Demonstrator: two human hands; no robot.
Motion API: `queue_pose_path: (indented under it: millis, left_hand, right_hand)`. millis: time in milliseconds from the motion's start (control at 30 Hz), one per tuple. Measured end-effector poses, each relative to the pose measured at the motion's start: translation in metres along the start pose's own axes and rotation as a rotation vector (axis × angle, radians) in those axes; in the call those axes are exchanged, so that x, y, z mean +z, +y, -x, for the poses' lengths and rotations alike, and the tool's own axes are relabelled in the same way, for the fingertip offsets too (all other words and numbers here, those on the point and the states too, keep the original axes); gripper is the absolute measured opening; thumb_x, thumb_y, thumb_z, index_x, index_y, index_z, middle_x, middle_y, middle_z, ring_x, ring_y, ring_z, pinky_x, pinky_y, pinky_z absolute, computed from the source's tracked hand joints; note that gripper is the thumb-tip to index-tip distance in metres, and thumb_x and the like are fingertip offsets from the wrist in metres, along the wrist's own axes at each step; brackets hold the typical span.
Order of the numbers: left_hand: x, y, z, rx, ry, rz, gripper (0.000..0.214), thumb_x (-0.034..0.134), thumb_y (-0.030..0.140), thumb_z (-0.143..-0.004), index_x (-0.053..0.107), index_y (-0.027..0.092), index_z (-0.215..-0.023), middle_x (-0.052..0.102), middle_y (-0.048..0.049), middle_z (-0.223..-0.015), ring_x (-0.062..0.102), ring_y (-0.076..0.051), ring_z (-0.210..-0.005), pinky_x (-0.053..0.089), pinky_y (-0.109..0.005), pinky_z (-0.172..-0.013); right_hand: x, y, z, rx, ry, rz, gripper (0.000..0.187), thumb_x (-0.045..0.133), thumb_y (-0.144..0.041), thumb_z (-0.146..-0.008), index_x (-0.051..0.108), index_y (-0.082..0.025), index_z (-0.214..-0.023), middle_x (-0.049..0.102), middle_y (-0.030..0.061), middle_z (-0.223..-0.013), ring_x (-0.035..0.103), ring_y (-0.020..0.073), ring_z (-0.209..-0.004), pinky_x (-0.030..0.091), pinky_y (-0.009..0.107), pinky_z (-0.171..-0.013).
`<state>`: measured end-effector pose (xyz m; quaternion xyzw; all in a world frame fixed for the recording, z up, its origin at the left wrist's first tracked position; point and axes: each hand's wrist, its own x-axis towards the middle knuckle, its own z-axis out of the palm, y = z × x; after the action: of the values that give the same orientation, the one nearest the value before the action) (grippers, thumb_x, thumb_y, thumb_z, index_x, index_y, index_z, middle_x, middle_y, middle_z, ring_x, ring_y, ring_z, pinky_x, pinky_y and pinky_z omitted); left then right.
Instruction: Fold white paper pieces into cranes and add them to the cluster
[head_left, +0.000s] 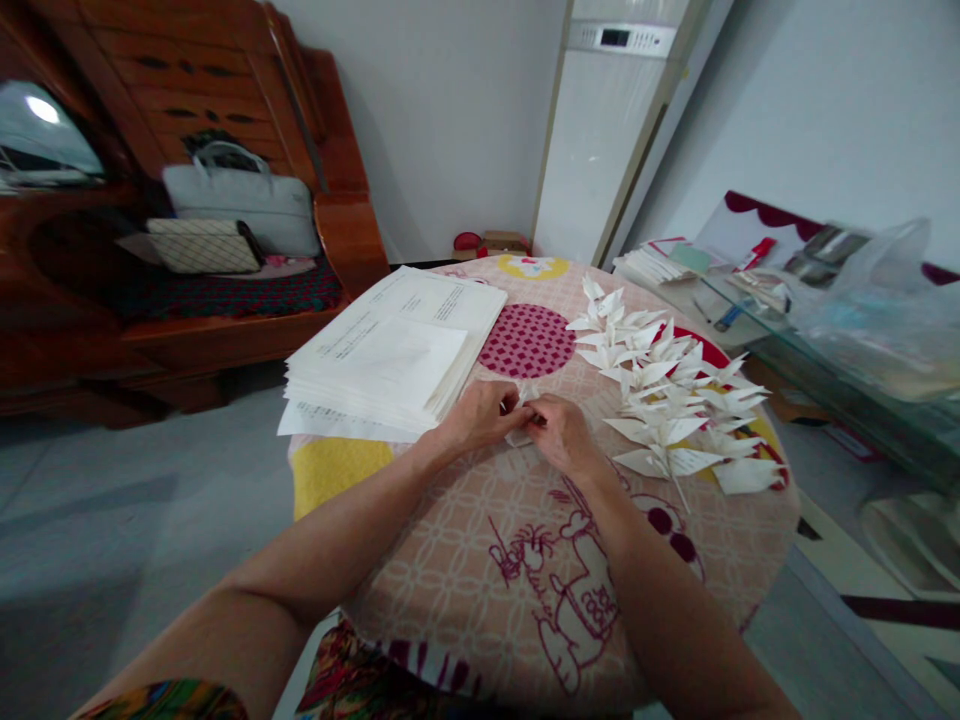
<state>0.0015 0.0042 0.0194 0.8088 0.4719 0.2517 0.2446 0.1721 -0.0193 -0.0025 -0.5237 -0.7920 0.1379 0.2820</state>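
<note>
Near the middle of the round table, my left hand and my right hand meet with fingertips pinched together. Between them is a small piece of folded white paper, mostly covered by the fingers. Both hands grip it, low over the tablecloth. Left of my hands lies a thick stack of printed paper, with a smaller blank white sheet on top. To the right stands a cluster of folded paper cranes, several rows deep, wings spread.
A pink patterned cloth covers the table. At the right, a glass shelf holds papers and a plastic bag. A wooden sofa with a grey handbag stands at the left, and a white air conditioner behind.
</note>
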Motion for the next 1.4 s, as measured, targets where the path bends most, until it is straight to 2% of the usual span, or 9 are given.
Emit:
queue_pose_path:
  millis: [200, 400, 533, 633, 767, 1000, 1167, 1300, 1400]
  left_hand:
    - [-0.013, -0.009, -0.003, -0.063, 0.052, -0.038, 0.014, 0.058, 0.024, -0.078, 0.065, 0.014, -0.071, 0.06, 0.0002, -0.06, 0.051, -0.012, -0.058, 0.031, -0.023, -0.056]
    - [-0.019, -0.008, -0.004, -0.124, 0.055, -0.066, 0.018, 0.054, 0.025, -0.079, 0.065, 0.014, -0.069, 0.052, 0.0018, -0.054, 0.046, -0.012, -0.055, 0.03, -0.024, -0.055]
    - [-0.017, -0.002, -0.004, -0.141, 0.045, -0.097, 0.02, 0.052, 0.024, -0.08, 0.061, 0.015, -0.064, 0.047, 0.0024, -0.053, 0.041, -0.011, -0.054, 0.027, -0.026, -0.055]
    - [-0.019, -0.002, -0.004, -0.153, 0.017, -0.089, 0.021, 0.05, 0.024, -0.08, 0.061, 0.015, -0.064, 0.049, 0.0017, -0.054, 0.041, -0.011, -0.054, 0.026, -0.026, -0.056]
    - [-0.021, -0.004, -0.004, -0.194, -0.024, -0.041, 0.024, 0.049, 0.025, -0.081, 0.06, 0.014, -0.062, 0.053, 0.0004, -0.055, 0.042, -0.011, -0.054, 0.026, -0.026, -0.055]
    - [-0.013, -0.002, -0.006, -0.248, 0.042, -0.017, 0.034, 0.049, 0.028, -0.085, 0.055, 0.015, -0.054, 0.049, 0.0002, -0.049, 0.043, -0.012, -0.053, 0.027, -0.026, -0.055]
    - [-0.006, -0.003, -0.007, -0.29, 0.073, 0.004, 0.038, 0.049, 0.03, -0.086, 0.055, 0.015, -0.051, 0.053, -0.001, -0.05, 0.046, -0.012, -0.054, 0.029, -0.026, -0.054]
    - [-0.004, -0.007, -0.008, -0.312, 0.072, 0.083, 0.037, 0.051, 0.03, -0.085, 0.056, 0.015, -0.051, 0.054, -0.001, -0.05, 0.05, -0.013, -0.054, 0.03, -0.025, -0.053]
    - [-0.005, -0.008, -0.01, -0.307, 0.087, 0.077, 0.037, 0.052, 0.03, -0.084, 0.055, 0.015, -0.05, 0.051, 0.0001, -0.047, 0.047, -0.012, -0.052, 0.028, -0.025, -0.052]
  right_hand:
    - [0.0, -0.005, 0.006, 0.017, -0.043, 0.023, 0.008, 0.07, -0.012, -0.083, 0.076, -0.016, -0.086, 0.07, 0.0069, -0.083, 0.063, 0.0192, -0.081, 0.044, 0.028, -0.074]
    - [0.001, -0.008, 0.006, 0.01, -0.074, 0.024, 0.012, 0.067, -0.011, -0.086, 0.078, -0.015, -0.083, 0.071, 0.0091, -0.084, 0.065, 0.0198, -0.082, 0.046, 0.029, -0.075]
    - [0.0, -0.006, 0.006, -0.019, -0.1, -0.019, 0.026, 0.057, -0.002, -0.084, 0.079, -0.017, -0.086, 0.072, 0.0089, -0.089, 0.067, 0.0187, -0.085, 0.048, 0.027, -0.077]
    - [-0.002, -0.006, 0.008, -0.055, -0.126, -0.028, 0.036, 0.052, 0.003, -0.079, 0.08, -0.018, -0.09, 0.073, 0.0088, -0.093, 0.067, 0.0186, -0.088, 0.049, 0.027, -0.079]
    - [-0.004, -0.007, 0.011, -0.096, -0.143, -0.017, 0.039, 0.051, 0.002, -0.078, 0.08, -0.02, -0.089, 0.074, 0.0077, -0.093, 0.066, 0.0189, -0.089, 0.05, 0.028, -0.081]
    - [-0.003, -0.007, 0.01, -0.132, -0.161, -0.042, 0.04, 0.048, 0.003, -0.077, 0.08, -0.017, -0.088, 0.074, 0.0094, -0.092, 0.066, 0.0202, -0.089, 0.05, 0.03, -0.082]
    - [0.0, -0.008, 0.01, -0.117, -0.136, -0.114, 0.033, 0.051, 0.003, -0.077, 0.078, -0.014, -0.084, 0.073, 0.0097, -0.088, 0.065, 0.0197, -0.086, 0.049, 0.03, -0.081]
    - [0.002, -0.014, 0.012, -0.077, -0.107, -0.091, 0.008, 0.068, -0.015, -0.082, 0.075, -0.016, -0.078, 0.071, 0.0072, -0.085, 0.062, 0.0197, -0.083, 0.047, 0.031, -0.079]
    - [0.005, -0.018, 0.012, -0.033, -0.059, -0.033, 0.007, 0.077, -0.022, -0.078, 0.074, -0.017, -0.074, 0.069, 0.0072, -0.083, 0.061, 0.0208, -0.083, 0.046, 0.032, -0.078]
